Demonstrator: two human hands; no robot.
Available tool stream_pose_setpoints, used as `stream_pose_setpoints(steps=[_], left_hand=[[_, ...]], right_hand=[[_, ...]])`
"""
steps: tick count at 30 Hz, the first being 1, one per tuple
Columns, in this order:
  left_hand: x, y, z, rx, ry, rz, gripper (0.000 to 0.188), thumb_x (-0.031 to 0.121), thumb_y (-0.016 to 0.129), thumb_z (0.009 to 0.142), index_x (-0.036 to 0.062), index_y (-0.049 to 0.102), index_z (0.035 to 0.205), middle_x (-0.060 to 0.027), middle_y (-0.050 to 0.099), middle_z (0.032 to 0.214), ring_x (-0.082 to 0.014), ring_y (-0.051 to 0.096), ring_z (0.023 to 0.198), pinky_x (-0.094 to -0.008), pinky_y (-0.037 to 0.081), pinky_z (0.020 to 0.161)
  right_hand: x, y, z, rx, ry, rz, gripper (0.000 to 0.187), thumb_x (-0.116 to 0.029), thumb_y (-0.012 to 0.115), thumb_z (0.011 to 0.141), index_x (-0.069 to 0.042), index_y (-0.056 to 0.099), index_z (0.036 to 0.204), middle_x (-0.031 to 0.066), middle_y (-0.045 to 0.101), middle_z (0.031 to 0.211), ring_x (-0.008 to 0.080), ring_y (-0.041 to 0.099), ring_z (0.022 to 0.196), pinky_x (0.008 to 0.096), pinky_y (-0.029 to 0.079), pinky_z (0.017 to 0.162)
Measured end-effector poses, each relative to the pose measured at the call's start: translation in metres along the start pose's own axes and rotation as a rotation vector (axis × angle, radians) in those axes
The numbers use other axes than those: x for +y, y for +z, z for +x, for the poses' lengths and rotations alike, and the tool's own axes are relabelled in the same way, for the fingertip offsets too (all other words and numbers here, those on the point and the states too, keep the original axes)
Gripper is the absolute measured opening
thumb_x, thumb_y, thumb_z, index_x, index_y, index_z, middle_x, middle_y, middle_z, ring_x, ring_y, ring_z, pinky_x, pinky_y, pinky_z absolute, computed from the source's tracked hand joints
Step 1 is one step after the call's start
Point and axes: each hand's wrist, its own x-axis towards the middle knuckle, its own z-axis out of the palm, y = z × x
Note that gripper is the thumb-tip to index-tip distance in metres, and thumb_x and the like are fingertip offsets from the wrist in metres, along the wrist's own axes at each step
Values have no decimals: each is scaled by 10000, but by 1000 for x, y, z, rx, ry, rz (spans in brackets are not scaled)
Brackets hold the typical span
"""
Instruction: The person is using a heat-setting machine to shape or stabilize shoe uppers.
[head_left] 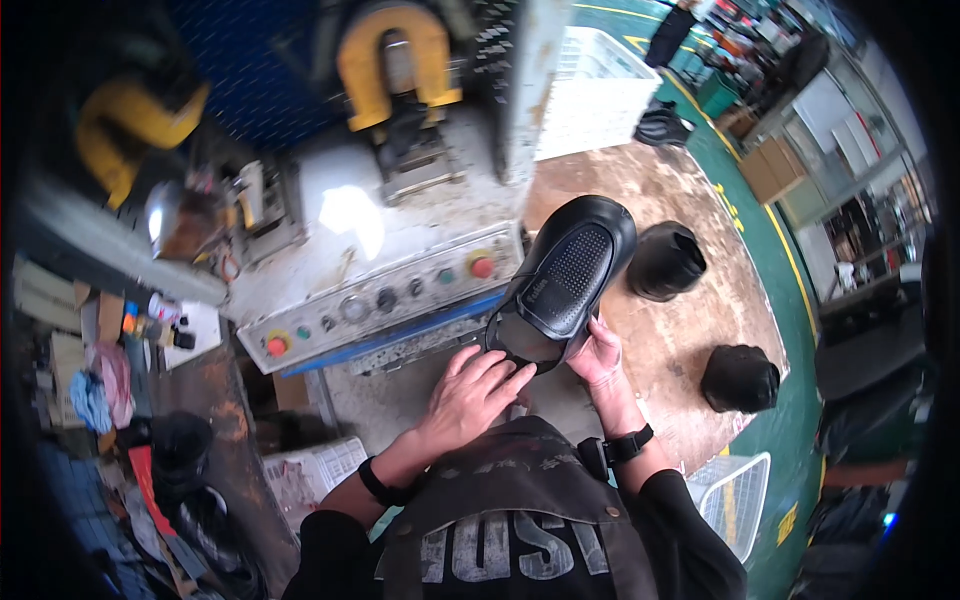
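A black shoe [582, 250] is held over the table edge in front of me, its rounded toe pointing away. An oval face with small dots in it is turned up toward me, and a grey-brown patch shows near the heel. My right hand [598, 352] grips the heel end from its right side, thumb up along the edge. My left hand [474, 392] lies with fingers stretched out against the left of the heel end. A thin black loop [490, 325] stands out from the shoe's left side, close to those fingers.
Ahead stands a press machine with yellow clamps [398, 62] and a button panel [385, 298]. Two black shoe pieces [668, 262] [740, 378] rest on the wooden table [665, 335]. White baskets [600, 95] [735, 500] stand behind and beside it. A cluttered bench is at left.
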Motion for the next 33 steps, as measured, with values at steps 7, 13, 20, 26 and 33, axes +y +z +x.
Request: stream_pose_setpoints(steps=[7,13,20,26,33], left_hand=[[9,84,118,7,250,-106,404,39,556,689,95,649,1078,-53,609,923,-230,557,927,-353,446,801],[18,181,258,63,361,-228,350,21,538,725,98,648,1048,-59,577,846,-245,552,892,-354,435,800],[19,258,350,208,153,-305,255,51,638,723,84,653,976,-80,585,870,-262,551,858,-387,452,763],[14,264,319,101,-10,-743,360,14,487,847,67,554,1198,-178,499,1258,-335,433,1226,-389,362,1026],[-48,203,132,-33,-246,-496,243,88,513,883,87,603,1109,-112,561,1191,-292,535,1102,-350,445,906]], right_hand=[[-118,-54,-43,-30,-248,17,440,-41,524,863,-28,433,1293,129,519,1281,277,489,1198,441,340,1051],[-244,-71,-73,484,-673,-333,586,-155,517,898,-134,257,1423,123,437,1364,244,424,1255,411,335,1036],[-243,-66,-60,878,-761,-1269,679,-165,587,847,-108,241,1429,168,298,1446,285,271,1347,418,238,1078],[-214,-70,-9,918,-793,-2355,720,-238,669,772,-81,317,1380,199,250,1445,400,219,1338,493,213,1085],[-243,-120,6,1022,-929,-2289,577,-335,506,898,-50,336,1371,204,258,1446,361,200,1354,462,161,1107]])
